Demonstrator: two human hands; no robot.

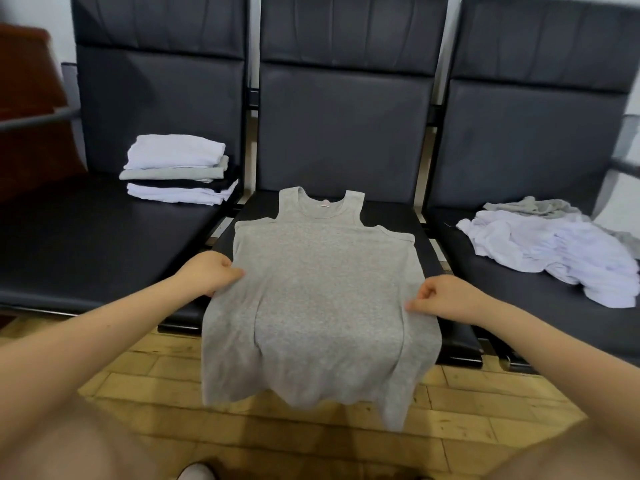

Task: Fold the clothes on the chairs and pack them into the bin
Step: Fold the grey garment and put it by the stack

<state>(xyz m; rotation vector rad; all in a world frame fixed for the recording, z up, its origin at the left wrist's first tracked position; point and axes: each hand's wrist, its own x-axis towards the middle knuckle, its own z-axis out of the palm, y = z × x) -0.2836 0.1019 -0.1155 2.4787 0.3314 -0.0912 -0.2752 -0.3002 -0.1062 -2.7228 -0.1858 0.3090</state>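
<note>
- A folded stack (178, 170) is seen on the left chair (86, 233).
- The grey vest (318, 292), spread on the middle chair (391, 211), is pinched at its sides by the left hand (207, 273) and right hand (446, 297).
- An unfolded pile (554, 247) is left; no bin is seen.

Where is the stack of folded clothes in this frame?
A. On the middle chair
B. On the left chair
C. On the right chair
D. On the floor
B: the folded stack sits on the left chair; the middle chair holds the grey tank top, the right one an unfolded pile.
</note>
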